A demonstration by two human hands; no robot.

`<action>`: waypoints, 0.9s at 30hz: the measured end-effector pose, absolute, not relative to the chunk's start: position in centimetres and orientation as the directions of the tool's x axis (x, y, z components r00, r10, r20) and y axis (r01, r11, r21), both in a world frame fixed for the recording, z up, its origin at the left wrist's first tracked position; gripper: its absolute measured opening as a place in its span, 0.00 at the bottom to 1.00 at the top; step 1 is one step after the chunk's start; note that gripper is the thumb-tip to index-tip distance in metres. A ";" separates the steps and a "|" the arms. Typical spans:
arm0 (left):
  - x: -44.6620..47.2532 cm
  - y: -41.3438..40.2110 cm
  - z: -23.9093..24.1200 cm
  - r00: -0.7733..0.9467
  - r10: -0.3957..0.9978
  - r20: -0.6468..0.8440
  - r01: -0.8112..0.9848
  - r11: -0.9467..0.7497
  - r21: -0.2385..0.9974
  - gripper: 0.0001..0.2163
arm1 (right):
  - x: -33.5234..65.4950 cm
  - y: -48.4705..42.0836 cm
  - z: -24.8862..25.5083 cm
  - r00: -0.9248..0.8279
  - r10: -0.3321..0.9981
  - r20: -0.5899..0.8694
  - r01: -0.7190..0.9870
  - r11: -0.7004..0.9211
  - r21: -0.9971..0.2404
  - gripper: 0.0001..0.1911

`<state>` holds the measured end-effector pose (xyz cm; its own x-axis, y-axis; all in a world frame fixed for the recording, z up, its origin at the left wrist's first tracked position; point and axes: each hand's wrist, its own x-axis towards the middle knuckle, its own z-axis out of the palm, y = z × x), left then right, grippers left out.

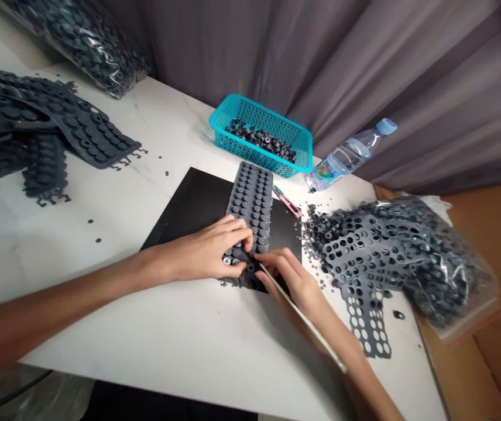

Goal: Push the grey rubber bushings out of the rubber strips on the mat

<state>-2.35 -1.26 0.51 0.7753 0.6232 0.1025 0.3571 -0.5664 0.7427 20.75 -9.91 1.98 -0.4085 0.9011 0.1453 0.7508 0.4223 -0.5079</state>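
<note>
A dark grey rubber sheet (251,202) with rows of round raised studs lies lengthwise on a black mat (189,210). My left hand (219,248) grips the near end of this sheet, fingers curled over its edge and thumb low on the studs. Pinched in my right hand (292,280) is a thin, pale stick-like tool (307,321). Its tip is hidden at the fingers, close to the sheet's near end; its long shaft runs back over the wrist. A few studs show between the two hands.
Behind the mat stands a turquoise basket (259,158) of small dark parts. A pink cutter (288,202) and a bottle (349,155) lie to its right. Punched-out sheets (364,251) and a plastic bag (448,292) crowd the right; more studded sheets (92,131) and a filled bag (96,52) sit left.
</note>
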 end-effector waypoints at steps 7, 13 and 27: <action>-2.2 -1.2 0.6 0.762 0.631 0.143 0.362 -0.599 0.714 0.06 | 22.1 -9.2 3.0 -0.455 0.854 0.253 0.659 0.514 -0.549 0.05; -1.9 -1.3 0.3 0.750 0.634 0.189 0.359 -0.629 0.689 0.06 | 21.7 -8.9 1.8 -0.527 0.805 0.273 0.686 0.593 -0.422 0.06; -1.9 -1.1 0.0 0.753 0.631 0.188 0.356 -0.631 0.689 0.07 | 21.3 -9.0 1.3 -0.546 0.795 0.263 0.751 0.604 -0.265 0.12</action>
